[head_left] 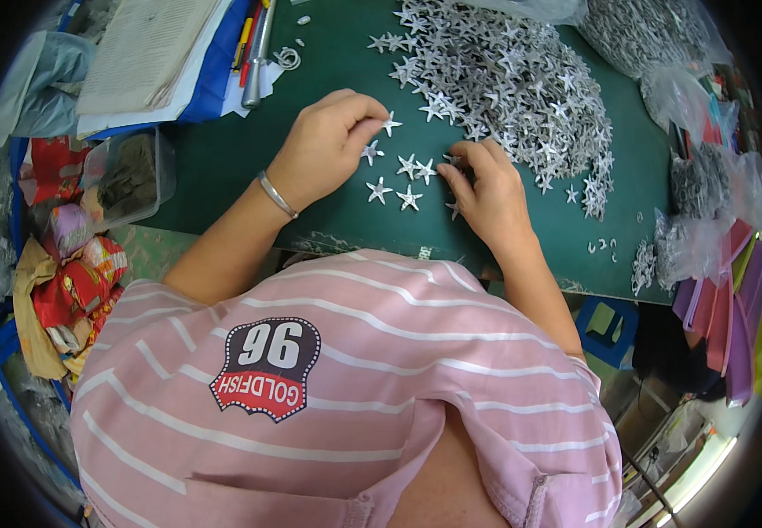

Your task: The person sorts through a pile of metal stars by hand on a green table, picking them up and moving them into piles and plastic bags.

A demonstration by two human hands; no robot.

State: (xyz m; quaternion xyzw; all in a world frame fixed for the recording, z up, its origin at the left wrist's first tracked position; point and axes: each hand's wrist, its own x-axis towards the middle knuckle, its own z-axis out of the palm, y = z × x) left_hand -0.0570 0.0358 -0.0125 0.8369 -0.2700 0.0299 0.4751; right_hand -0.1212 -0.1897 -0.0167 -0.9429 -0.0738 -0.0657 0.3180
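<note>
My left hand (333, 139), with a silver bangle at the wrist, pinches a small silver starfish-shaped metal piece (390, 123) between thumb and forefinger. My right hand (494, 187) is curled with its thumb and fingertips closed around another starfish piece (451, 161), partly hidden by the fingers. Between the hands several more lie on the green tabletop, such as one starfish piece (379, 189) and another starfish piece (409, 198). One sits close under my left fingertips. Beyond my right hand spreads a large heap of the same silver starfish pieces (513, 79).
Papers (139, 62), pens (245, 44) and a metal rod-like tool (259, 57) lie at the back left. A clear plastic tub (163, 167) stands at the left edge. Bags of metal pieces (654, 35) crowd the right side. A blue stool (607, 333) stands below the table.
</note>
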